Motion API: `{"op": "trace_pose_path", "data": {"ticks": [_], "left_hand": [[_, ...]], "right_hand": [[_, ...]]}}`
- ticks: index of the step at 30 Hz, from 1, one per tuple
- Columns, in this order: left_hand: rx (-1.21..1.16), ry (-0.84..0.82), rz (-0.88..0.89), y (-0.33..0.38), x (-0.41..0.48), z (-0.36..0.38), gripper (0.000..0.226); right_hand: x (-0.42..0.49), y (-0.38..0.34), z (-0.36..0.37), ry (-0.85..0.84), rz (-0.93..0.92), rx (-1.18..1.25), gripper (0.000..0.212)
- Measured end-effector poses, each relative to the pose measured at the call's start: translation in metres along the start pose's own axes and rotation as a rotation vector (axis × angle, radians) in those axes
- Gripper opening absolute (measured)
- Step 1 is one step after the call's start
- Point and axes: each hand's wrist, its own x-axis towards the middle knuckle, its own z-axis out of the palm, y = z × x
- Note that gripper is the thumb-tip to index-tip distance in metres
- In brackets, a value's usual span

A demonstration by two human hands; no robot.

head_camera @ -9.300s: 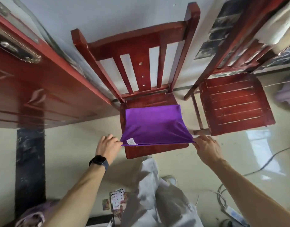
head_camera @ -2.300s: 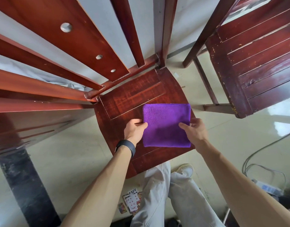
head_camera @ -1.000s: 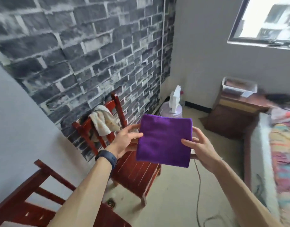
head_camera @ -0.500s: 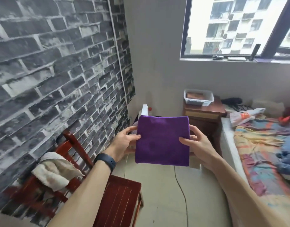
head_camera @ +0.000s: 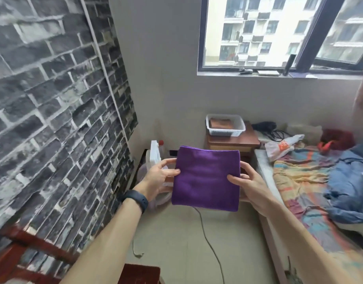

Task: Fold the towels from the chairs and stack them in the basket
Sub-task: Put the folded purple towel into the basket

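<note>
A bed (head_camera: 311, 181) is seen right of the folded purple towel (head_camera: 205, 178). Beyond the towel, a white basket (head_camera: 225, 132) sits on a wooden nightstand (head_camera: 233, 143). The towel is held in mid-air, each grip clamped on it: left hand (head_camera: 158, 179) and right hand (head_camera: 250, 185) at its side edges. No writing can be read.
</note>
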Motion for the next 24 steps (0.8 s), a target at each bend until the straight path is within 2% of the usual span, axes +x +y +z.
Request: {"op": "trace_pose_path", "data": {"ticks": [11,18,24], "left_hand": [[0.074,-0.034,-0.096,0.031,0.228,0.038,0.037],[0.087,-0.008,-0.188,0.064,0.377,0.066,0.037],[0.074,0.034,-0.305,0.061,0.493,0.063,0.033]], "right_hand": [[0.207,0.003,-0.074,0.103,0.103,0.104,0.044],[0.354,-0.020,-0.123,0.112,0.207,0.069,0.039],[0.470,-0.018,-0.140,0.097,0.321,0.030,0.035]]}}
